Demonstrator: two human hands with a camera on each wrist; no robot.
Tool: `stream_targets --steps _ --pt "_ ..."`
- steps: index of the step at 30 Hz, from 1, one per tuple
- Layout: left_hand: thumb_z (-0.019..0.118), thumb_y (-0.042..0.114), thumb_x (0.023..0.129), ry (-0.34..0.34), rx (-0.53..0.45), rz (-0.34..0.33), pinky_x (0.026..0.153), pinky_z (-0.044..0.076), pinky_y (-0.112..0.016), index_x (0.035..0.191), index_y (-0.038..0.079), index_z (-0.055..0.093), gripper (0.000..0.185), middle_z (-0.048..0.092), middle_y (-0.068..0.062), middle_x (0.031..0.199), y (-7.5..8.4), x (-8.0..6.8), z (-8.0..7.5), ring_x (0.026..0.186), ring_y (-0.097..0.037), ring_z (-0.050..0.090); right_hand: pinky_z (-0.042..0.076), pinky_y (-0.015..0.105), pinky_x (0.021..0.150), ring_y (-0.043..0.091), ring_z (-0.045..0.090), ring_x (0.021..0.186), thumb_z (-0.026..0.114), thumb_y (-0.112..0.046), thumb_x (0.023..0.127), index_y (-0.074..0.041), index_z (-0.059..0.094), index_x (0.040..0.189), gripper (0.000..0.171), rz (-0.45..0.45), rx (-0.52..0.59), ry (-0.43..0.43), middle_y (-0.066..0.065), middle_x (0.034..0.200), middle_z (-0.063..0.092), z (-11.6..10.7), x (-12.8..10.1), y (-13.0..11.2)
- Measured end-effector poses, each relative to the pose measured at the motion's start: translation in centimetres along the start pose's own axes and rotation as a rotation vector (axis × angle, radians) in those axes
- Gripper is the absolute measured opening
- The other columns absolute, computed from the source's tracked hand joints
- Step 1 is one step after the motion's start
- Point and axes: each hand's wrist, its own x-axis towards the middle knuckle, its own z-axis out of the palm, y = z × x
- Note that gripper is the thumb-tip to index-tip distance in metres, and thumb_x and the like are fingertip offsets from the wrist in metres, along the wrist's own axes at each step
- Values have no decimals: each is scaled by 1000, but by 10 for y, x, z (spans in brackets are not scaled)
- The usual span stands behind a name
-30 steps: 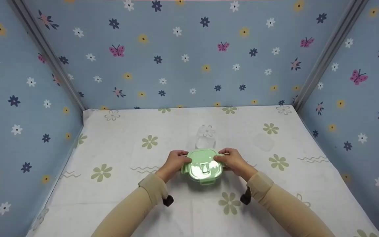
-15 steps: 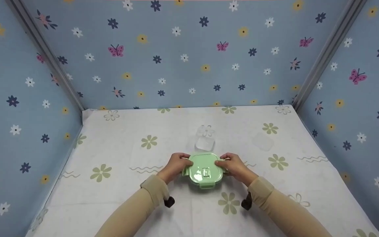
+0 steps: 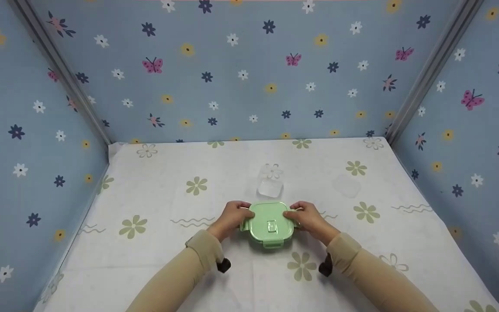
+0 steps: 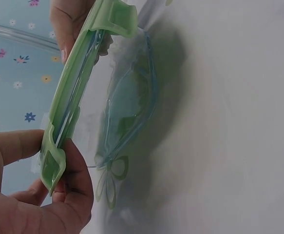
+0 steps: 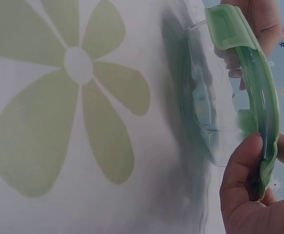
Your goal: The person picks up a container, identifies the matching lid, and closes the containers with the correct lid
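Note:
Both hands hold a green lid (image 3: 269, 214) by its opposite sides in the head view. My left hand (image 3: 229, 219) pinches the left edge, thumb on top and fingers beneath. At the right edge my right hand (image 3: 312, 220) grips the same way. The wrist views show the lid edge-on, its side clips (image 4: 117, 19) standing outward and a clear seal along its inner rim. Close below it shows a clear glass dish (image 4: 129, 105), its base toward the tablecloth. From the right side the dish (image 5: 202, 97) also appears just under the lid.
A clear, see-through container (image 3: 270, 188) lies on the flowered white tablecloth (image 3: 154, 260) just beyond the lid. Farther right is a thin, clear flat piece (image 3: 347, 186). Blue patterned walls (image 3: 249, 99) enclose the back and both sides.
The lid and both hands have shifted slightly toward the person, and the lid's glare has faded as its tilt changed. Over the last half second they stay nearly still.

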Motion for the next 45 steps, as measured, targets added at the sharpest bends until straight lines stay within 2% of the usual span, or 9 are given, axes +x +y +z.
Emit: stream_targets --steps 8,16,21,27,34,37,42,44,45 --pt "79 24 94 27 101 47 73 52 -24 129 -4 65 47 67 -10 109 0 4 4 92 -16 62 55 25 67 17 57 89 83 -18 93 2 67 120 37 -105 -177 80 6 100 58 -1 -9 -1" --pt "83 42 94 79 240 85 89 55 -34 126 -1 67 56 67 -13 118 0 11 13 105 -22 62 49 34 76 22 56 92 86 -27 92 3 59 134 58 -169 -386 132 11 103 60 -4 -21 -3" --pt "83 45 93 91 296 106 94 56 -37 125 0 66 58 69 -14 122 -2 15 17 108 -22 63 45 33 75 22 53 90 88 -28 91 3 58 133 61 -163 -405 154 10 100 57 -7 -26 -2" --pt "85 47 91 87 351 164 87 55 -35 119 -1 66 58 70 -13 113 -5 19 18 98 -22 62 43 31 71 19 53 83 91 -27 88 3 66 123 52 -210 -424 167 8 93 58 -8 -29 0" --pt "85 64 86 123 377 206 77 52 -32 108 5 62 67 66 -7 99 -31 50 18 89 -20 59 45 28 66 18 54 77 91 -31 87 3 67 119 53 -205 -446 168 6 89 60 -9 -32 0" --pt "83 61 90 133 381 176 77 52 -32 108 6 61 62 66 -7 99 -28 48 20 89 -20 60 45 27 62 16 56 75 90 -32 89 2 66 114 49 -187 -441 163 7 89 62 -9 -31 1" --pt "83 64 88 128 375 154 77 51 -31 107 9 60 62 66 -5 99 -42 65 20 90 -21 60 47 25 55 14 58 67 89 -32 90 1 65 106 44 -171 -422 151 6 84 62 -7 -29 1" --pt "83 65 88 122 370 153 77 50 -31 107 9 60 64 65 -5 100 -42 66 20 91 -21 60 48 25 54 14 58 65 89 -33 90 -1 63 103 43 -171 -425 146 5 83 60 -7 -28 1" --pt "82 63 89 117 369 153 78 50 -31 108 8 59 63 64 -6 100 -35 57 21 92 -21 59 49 25 53 14 58 65 89 -34 90 -2 63 101 43 -169 -426 144 5 83 60 -7 -27 1"
